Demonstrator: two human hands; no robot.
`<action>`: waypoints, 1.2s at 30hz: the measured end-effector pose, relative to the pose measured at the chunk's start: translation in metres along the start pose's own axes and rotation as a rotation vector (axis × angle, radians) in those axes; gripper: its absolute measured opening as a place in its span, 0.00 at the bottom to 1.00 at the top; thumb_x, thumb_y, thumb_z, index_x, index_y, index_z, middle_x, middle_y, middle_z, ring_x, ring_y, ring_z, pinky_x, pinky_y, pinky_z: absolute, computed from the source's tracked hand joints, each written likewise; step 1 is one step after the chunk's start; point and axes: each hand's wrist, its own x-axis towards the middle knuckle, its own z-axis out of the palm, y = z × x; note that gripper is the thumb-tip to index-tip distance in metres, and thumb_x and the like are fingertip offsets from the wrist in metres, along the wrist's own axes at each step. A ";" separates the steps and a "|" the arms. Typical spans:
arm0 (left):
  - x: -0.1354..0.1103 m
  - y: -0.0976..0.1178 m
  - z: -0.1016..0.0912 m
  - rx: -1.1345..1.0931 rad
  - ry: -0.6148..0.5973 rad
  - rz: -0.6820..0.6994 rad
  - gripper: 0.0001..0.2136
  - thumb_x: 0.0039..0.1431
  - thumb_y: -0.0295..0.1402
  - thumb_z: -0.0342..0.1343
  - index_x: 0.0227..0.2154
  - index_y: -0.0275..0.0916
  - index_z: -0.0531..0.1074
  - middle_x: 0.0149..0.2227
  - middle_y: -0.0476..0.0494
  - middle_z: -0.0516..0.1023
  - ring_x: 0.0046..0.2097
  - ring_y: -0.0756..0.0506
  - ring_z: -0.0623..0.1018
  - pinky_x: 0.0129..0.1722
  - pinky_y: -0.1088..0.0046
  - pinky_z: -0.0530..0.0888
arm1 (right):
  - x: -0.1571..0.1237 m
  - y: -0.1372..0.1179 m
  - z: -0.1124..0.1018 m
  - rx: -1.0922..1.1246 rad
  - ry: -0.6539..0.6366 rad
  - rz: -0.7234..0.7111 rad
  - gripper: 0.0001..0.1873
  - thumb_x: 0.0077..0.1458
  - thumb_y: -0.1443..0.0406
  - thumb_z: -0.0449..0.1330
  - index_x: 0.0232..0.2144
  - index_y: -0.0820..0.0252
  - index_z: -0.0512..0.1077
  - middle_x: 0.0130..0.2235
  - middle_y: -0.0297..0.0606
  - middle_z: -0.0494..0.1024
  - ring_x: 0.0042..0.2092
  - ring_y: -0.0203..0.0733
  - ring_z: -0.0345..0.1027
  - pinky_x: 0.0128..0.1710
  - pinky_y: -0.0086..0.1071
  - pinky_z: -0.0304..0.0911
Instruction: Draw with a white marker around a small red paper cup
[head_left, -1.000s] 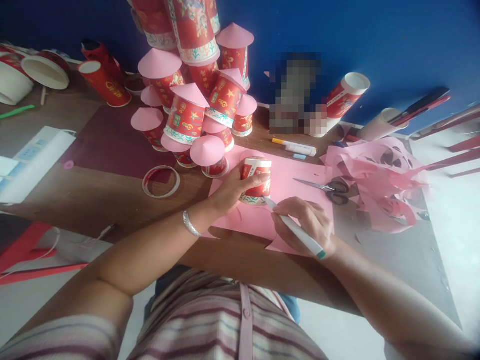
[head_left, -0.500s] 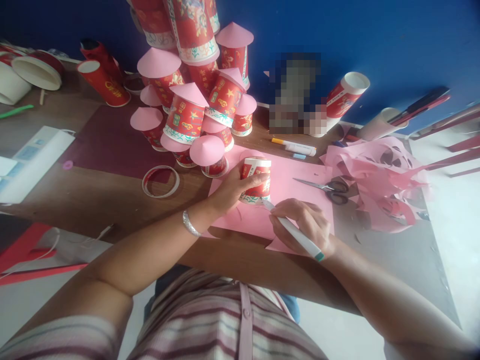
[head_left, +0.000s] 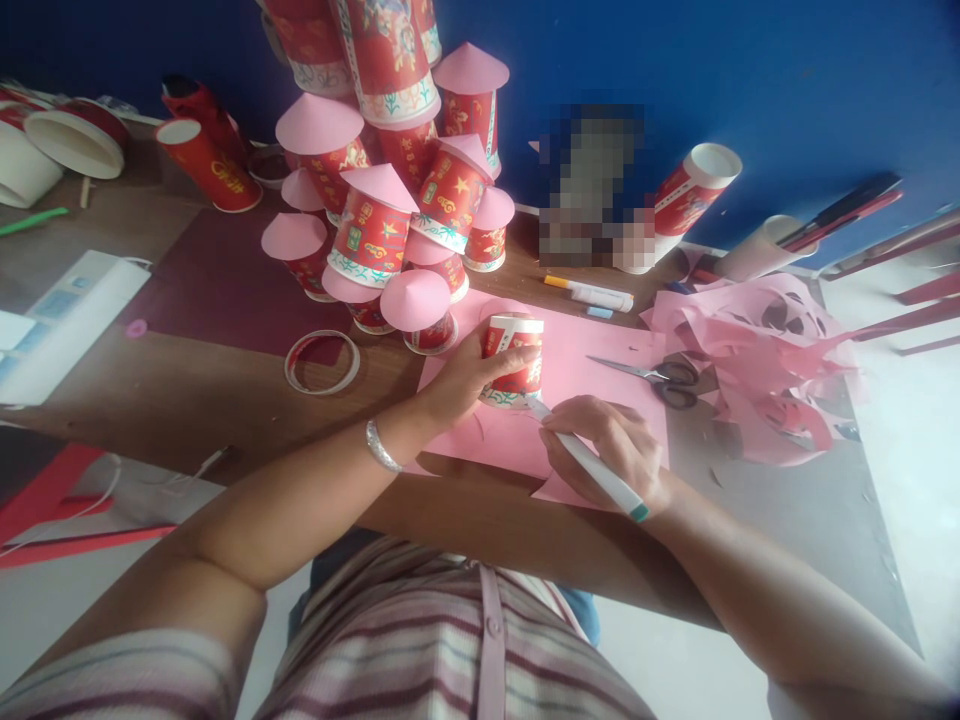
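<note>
My left hand (head_left: 466, 378) is wrapped round a red paper cup (head_left: 511, 362) with gold print, its thumb lying across the front. Green line patterns run along the cup's white lower band. In my right hand (head_left: 604, 450) is a white marker pen (head_left: 600, 470) with a green end; its tip is at the right side of that band. Whether the tip touches the cup I cannot tell for certain. Under both hands lies a pink paper sheet (head_left: 577, 360). A pair of scissors (head_left: 660, 375) rests on the sheet's right side.
Beyond my left hand stands a stack of red cups with pink cone roofs (head_left: 375, 225). Pink paper scraps (head_left: 780, 340) are heaped at the right. Markers (head_left: 600, 294) lie behind the sheet. A cup ring (head_left: 322, 363) and a white power strip (head_left: 71, 320) are at the left.
The marker's tip has shifted slightly right along the cup's lower band. Both hands keep their hold, and the other things stay in place.
</note>
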 end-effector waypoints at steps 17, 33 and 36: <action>-0.001 0.003 0.002 -0.015 -0.001 0.006 0.22 0.53 0.45 0.73 0.43 0.38 0.73 0.36 0.48 0.76 0.36 0.49 0.75 0.39 0.70 0.74 | 0.000 -0.003 -0.001 0.067 -0.047 -0.003 0.09 0.66 0.74 0.61 0.44 0.57 0.70 0.31 0.30 0.79 0.29 0.35 0.77 0.28 0.28 0.72; -0.001 0.003 0.001 -0.032 -0.007 -0.007 0.22 0.54 0.45 0.73 0.43 0.39 0.71 0.36 0.48 0.75 0.36 0.49 0.74 0.38 0.70 0.74 | -0.001 -0.003 0.000 0.041 -0.025 -0.003 0.11 0.64 0.75 0.62 0.44 0.55 0.70 0.30 0.29 0.79 0.29 0.34 0.77 0.27 0.27 0.73; -0.001 0.004 0.001 -0.023 0.000 -0.012 0.23 0.54 0.45 0.73 0.44 0.39 0.71 0.37 0.48 0.75 0.37 0.48 0.75 0.40 0.70 0.75 | -0.001 -0.003 0.001 0.017 -0.014 -0.004 0.11 0.64 0.75 0.62 0.43 0.55 0.69 0.29 0.29 0.78 0.28 0.34 0.75 0.27 0.27 0.71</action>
